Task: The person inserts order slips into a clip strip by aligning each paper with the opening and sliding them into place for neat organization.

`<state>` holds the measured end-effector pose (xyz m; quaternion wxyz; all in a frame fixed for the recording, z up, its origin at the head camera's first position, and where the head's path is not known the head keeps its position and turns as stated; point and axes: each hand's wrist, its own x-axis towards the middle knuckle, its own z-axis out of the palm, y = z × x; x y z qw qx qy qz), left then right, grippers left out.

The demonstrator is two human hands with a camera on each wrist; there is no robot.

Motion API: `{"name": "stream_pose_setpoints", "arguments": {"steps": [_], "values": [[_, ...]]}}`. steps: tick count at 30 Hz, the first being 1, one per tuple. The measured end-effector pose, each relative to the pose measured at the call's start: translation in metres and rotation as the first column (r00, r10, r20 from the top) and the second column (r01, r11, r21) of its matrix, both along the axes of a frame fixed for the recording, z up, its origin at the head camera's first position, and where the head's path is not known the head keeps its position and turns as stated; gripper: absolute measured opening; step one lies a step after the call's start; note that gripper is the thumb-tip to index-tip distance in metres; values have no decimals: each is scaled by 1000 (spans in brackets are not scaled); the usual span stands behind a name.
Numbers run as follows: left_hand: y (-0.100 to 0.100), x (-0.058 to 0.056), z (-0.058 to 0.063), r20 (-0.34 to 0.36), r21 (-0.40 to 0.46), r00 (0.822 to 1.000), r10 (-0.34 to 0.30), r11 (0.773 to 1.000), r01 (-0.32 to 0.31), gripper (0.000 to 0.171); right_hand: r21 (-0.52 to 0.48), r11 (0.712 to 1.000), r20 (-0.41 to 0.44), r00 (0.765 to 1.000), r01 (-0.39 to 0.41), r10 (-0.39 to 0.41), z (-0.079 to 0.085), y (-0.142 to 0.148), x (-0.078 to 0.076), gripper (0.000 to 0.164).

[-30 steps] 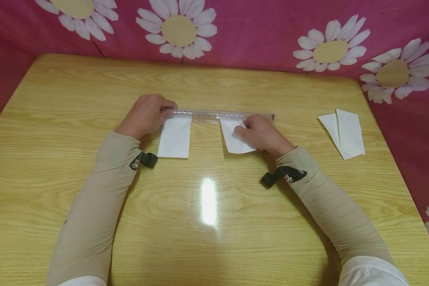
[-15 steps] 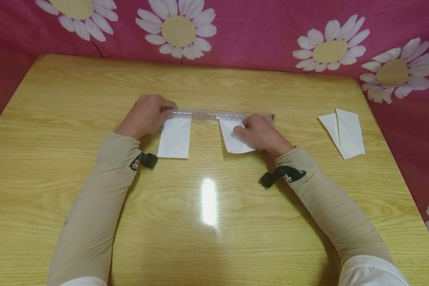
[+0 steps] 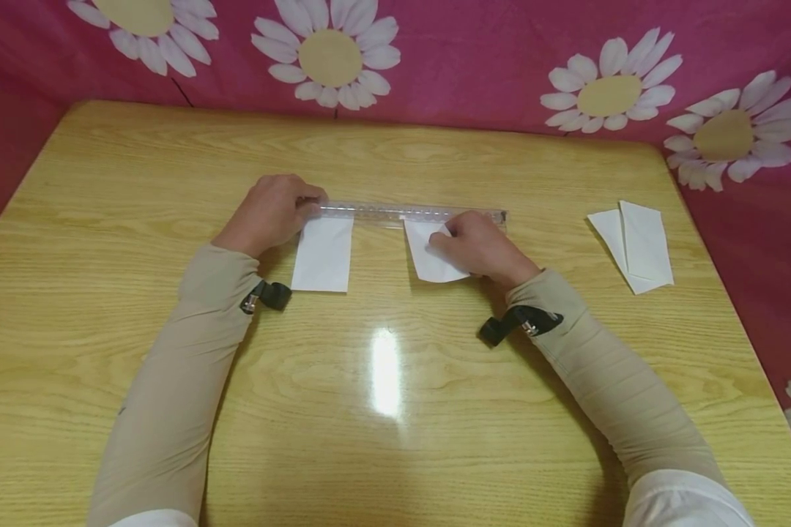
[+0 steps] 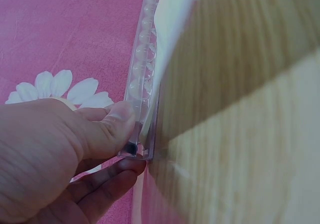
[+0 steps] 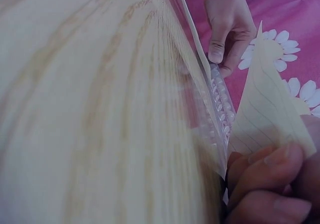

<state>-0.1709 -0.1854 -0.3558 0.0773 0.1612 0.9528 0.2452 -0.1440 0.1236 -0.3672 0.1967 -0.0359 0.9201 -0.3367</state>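
Note:
A long clear plastic strip with a row of round bumps lies across the far middle of the table. My left hand pinches its left end; the left wrist view shows the thumb on top and fingers underneath. Just below that end is a white paper slip, its upper edge along the strip. My right hand pinches a second white paper slip between thumb and curled fingers, near the strip's right part. Faint lines mark this paper in the right wrist view. The right fingers hide part of the strip.
Two overlapping white paper slips lie at the right of the wooden table. Behind the table hangs a magenta cloth with large white flowers. Black straps sit on both sleeved wrists.

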Motion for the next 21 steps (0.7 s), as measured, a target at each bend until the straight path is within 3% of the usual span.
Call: {"name": "stream_pose_setpoints", "arguments": {"steps": [21], "values": [[-1,0,-2,-10,8,1000,-5,1000,5,29,6,1000,13,1000,9,-9,0,-2,-1,31]]}}
